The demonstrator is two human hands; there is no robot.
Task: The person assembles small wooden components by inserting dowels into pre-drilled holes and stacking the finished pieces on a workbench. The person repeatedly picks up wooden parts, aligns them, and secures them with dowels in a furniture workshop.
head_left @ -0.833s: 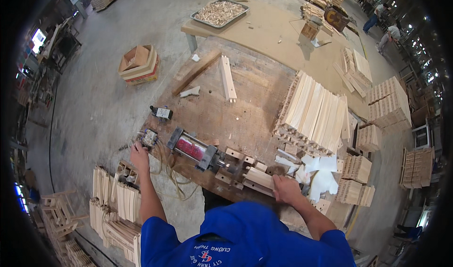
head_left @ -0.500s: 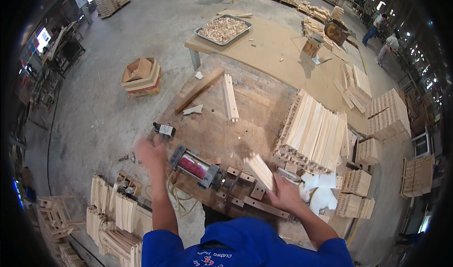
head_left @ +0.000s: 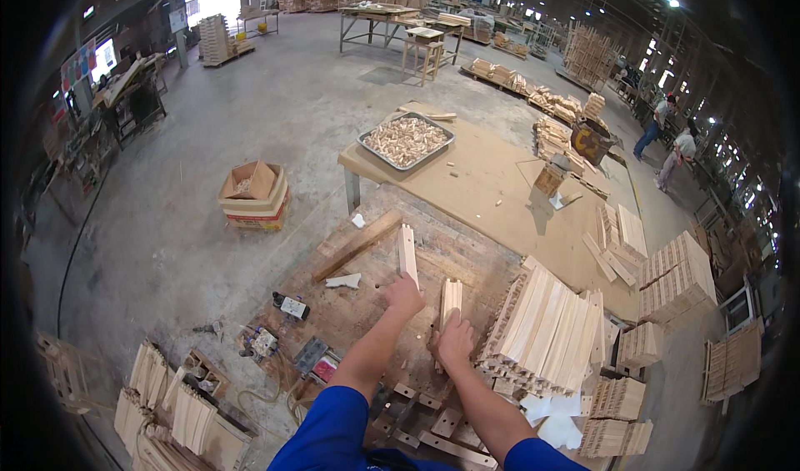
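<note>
My left hand (head_left: 405,294) reaches over the workbench (head_left: 358,304) and rests at the near end of a long pale wooden slat (head_left: 407,253) lying on it. Whether the fingers grip the slat or only touch it is unclear. My right hand (head_left: 455,340) holds the near end of a short pale wooden piece (head_left: 451,299) that lies just right of the slat. Both forearms come up from the lower edge in blue sleeves. A red clamping device (head_left: 323,366) sits at the bench's near edge, left of my arms.
A large stack of wooden slats (head_left: 552,329) stands right of my hands. A darker plank (head_left: 356,244) lies on the bench. A metal tray of small wood pieces (head_left: 406,139) sits on a table behind. A cardboard box (head_left: 253,194) is on the floor left. Two people (head_left: 671,142) stand far right.
The view has tilted up. Both hands moved forward from the clamp at the bench's near edge to the bench middle, the right hand carrying the short wooden piece with it.
</note>
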